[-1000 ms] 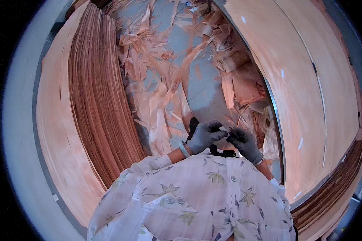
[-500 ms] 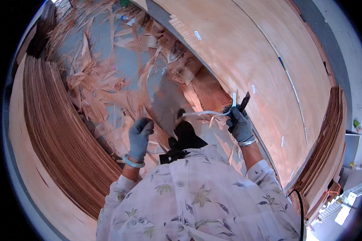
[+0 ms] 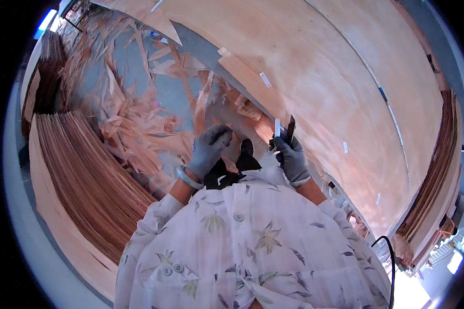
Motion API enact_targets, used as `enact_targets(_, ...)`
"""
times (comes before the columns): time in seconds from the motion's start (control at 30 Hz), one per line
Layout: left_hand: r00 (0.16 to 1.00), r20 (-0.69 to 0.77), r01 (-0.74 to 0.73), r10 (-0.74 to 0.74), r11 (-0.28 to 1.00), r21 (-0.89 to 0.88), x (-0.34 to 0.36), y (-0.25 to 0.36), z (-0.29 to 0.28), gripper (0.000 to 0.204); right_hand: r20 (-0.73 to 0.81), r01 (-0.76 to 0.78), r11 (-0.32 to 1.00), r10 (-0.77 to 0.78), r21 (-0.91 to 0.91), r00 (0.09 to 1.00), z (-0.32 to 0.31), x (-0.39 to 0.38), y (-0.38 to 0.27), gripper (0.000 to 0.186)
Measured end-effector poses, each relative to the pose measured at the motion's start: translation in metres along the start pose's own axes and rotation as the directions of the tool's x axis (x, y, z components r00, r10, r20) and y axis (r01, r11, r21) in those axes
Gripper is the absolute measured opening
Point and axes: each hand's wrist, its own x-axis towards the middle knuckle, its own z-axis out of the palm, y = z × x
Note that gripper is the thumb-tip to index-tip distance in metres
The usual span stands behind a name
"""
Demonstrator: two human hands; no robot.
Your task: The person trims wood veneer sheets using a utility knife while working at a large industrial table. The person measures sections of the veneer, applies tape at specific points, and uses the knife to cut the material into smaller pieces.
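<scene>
A flowered shirt [image 3: 232, 242] is nearest. Beyond it, near the edge of the wood sheet [image 3: 335, 87], the right hand [image 3: 292, 160] grips a white strip [image 3: 277, 127] and a dark tool [image 3: 291, 129]. The left hand [image 3: 210, 148], farther from the sheet, is curled; whether around something, I cannot tell. Wood scraps [image 3: 131, 121] lie left of the sheet.

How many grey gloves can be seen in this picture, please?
2: one glove on the left hand, one on the right hand, which holds a white strip. Others may be hidden.
</scene>
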Motion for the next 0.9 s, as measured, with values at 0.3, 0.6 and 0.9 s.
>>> enact_targets(0.3,0.998,0.047,0.024,-0.04,0.953,0.301,0.018,-0.065,-0.11,0.016,-0.397,0.082,0.975,0.007,0.204,0.918,0.034,0.02,0.027,0.018)
enact_targets(0.6,0.948,0.145,0.172,-0.284,0.838,0.518,-0.001,-0.203,-0.29,0.018,-0.706,0.018,0.999,0.019,0.044,0.708,0.042,0.033,0.047,0.048)
enact_targets(0.9,0.779,0.089,0.414,-0.621,0.615,0.671,-0.069,-0.339,-0.37,0.055,-0.121,-0.141,0.456,0.072,-0.879,0.99,0.124,0.019,0.239,0.034)
